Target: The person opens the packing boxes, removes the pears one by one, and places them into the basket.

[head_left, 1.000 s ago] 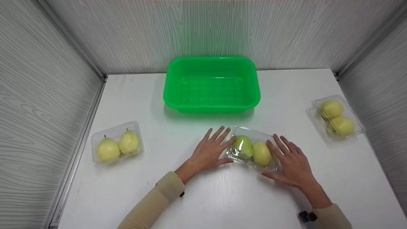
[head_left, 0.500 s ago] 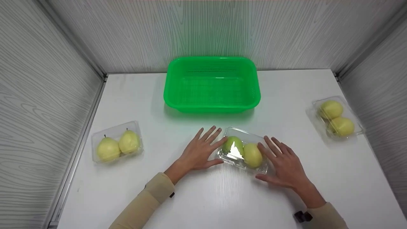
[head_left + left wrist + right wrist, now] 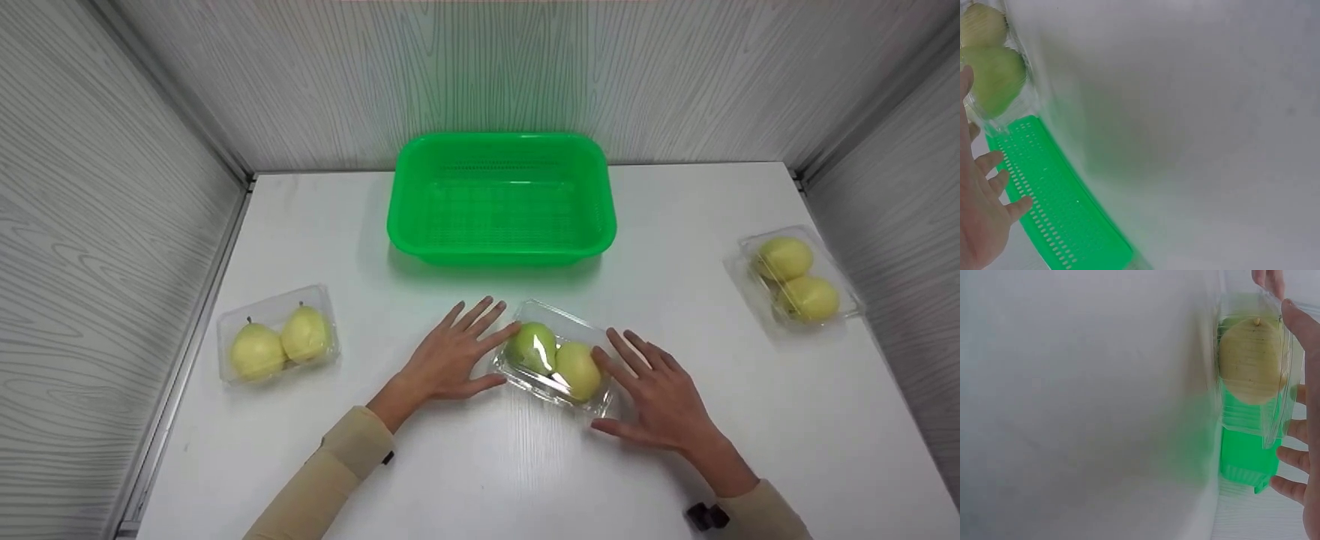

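A clear plastic clamshell box (image 3: pixel 574 319) with two pears, one greener (image 3: pixel 532 349) and one yellower (image 3: pixel 578 373), lies tilted on the table between the hands. At its left end is my left hand (image 3: pixel 448 358), fingers spread and straight, the index finger and thumb reaching the box. Opposite it, my right hand (image 3: pixel 664 397) has straight, spread fingers at the right end, its index finger against the lid. The right wrist view shows a pear (image 3: pixel 1252 360) through the ribbed wall of the box, near the thumb. Neither hand curls round the box.
Beyond the hands a green plastic basket (image 3: pixel 501 259) stands against the back wall. A second box of two pears (image 3: pixel 274 307) lies at the left, and a third box (image 3: pixel 832 262) sits near the right edge. White panels (image 3: pixel 322 82) enclose the table.
Both hands have moved left across the table, and the pear box between them has slid left with them, turning slightly clockwise. The basket and the two outer boxes stay where they were.
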Motion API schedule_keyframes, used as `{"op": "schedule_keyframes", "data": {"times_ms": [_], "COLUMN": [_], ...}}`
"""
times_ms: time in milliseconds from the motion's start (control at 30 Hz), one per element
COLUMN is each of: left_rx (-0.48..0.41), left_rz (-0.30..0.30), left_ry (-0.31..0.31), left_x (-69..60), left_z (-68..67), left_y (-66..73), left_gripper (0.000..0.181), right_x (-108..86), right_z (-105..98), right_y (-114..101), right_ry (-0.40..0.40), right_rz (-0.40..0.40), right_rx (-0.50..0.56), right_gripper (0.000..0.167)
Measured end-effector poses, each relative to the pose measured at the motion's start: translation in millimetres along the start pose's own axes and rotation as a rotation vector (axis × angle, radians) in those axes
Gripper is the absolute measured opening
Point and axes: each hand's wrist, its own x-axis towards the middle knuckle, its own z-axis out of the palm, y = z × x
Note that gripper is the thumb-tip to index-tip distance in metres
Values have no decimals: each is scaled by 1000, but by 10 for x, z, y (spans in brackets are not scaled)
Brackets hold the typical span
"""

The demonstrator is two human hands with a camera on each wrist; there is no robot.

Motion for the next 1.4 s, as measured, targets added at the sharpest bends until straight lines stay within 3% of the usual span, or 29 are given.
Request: {"op": "schedule_keyframes", "data": {"times_ms": [433, 867, 1100, 1267, 1400], "left_rx": [-23, -70, -83, -177, -300], "left_rz": [27, 14, 4, -69, -211], "left_ry": [-21, -31, 10, 87, 161], "left_x": [-57, -63, -85, -212, -333], "left_z": [-23, -19, -30, 42, 113], "left_y": [-151, -227, -217, -127, 13], "left_gripper": [77, 80, 81, 86, 88], "right_x": [12, 22, 34, 30, 30], "right_z": [64, 95, 63, 26, 16], "right_y": [-142, -266, -238, -150, -104], "right_ry": [114, 129, 130, 140, 163], "right_rz": [-60, -45, -56, -67, -132], "right_rx": [-11, -27, -44, -50, -51], "right_gripper": [89, 78, 72, 71, 65]}}
